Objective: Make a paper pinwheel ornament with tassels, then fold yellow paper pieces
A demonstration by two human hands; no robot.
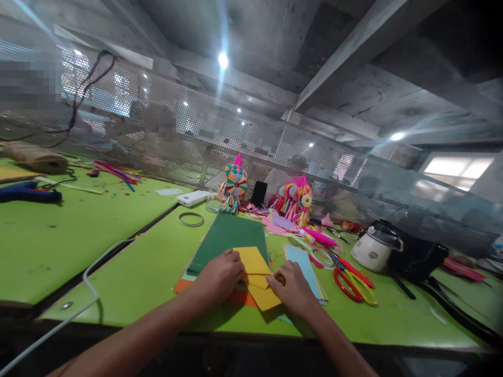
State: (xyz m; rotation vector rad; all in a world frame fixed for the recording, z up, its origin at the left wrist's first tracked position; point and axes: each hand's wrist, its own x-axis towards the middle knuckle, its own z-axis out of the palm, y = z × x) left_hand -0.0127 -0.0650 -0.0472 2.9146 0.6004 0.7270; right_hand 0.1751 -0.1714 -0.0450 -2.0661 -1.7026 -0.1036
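Observation:
Yellow paper (251,259), in folded or overlapping pieces, lies between my hands over a dark green sheet (231,235). My left hand (222,275) has its fingers closed on the paper's left edge. On the right side, my right hand (294,288) pinches the paper's edge between thumb and fingers. Orange paper (245,298) shows beneath the green sheet and the yellow paper. Beside my right hand lies a stack of light blue and other coloured strips (304,264).
Red and yellow scissors (349,285) lie right of the strips, near a white pot (373,248) and a black bag (416,256). Colourful tasselled ornaments (236,183) stand at the back. A bangle-like ring (190,219), a white cable (88,277) and a blue glue gun (29,192) are leftward.

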